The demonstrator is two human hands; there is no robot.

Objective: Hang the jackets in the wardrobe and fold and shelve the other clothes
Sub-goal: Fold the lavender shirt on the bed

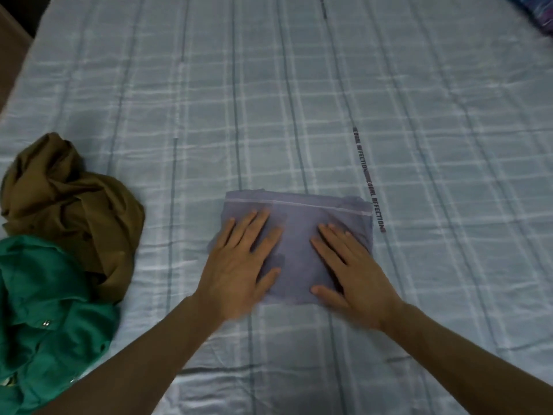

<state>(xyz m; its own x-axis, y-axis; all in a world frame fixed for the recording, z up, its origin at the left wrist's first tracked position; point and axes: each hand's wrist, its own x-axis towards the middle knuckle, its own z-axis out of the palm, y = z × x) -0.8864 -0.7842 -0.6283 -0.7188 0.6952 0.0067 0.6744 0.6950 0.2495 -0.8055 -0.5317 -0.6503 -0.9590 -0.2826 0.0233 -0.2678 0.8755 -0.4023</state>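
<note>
We press our left hand (239,266) and right hand (351,272) side by side on the folded garment (299,235) lying mid-bed (419,115), two crumpled garments (68,223) heaped left.

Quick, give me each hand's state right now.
Left hand: open, fingers flat, pressing the folded grey-blue garment.
Right hand: open, fingers flat, pressing the same garment.

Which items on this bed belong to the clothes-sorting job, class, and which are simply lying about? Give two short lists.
Part of the job:
- folded grey-blue cloth garment, pressed flat under the left hand and right hand
- crumpled olive-brown garment
- crumpled green garment with snap buttons

Just lying about:
- pale blue checked bedsheet
- dark patterned fabric at the far right corner
</note>
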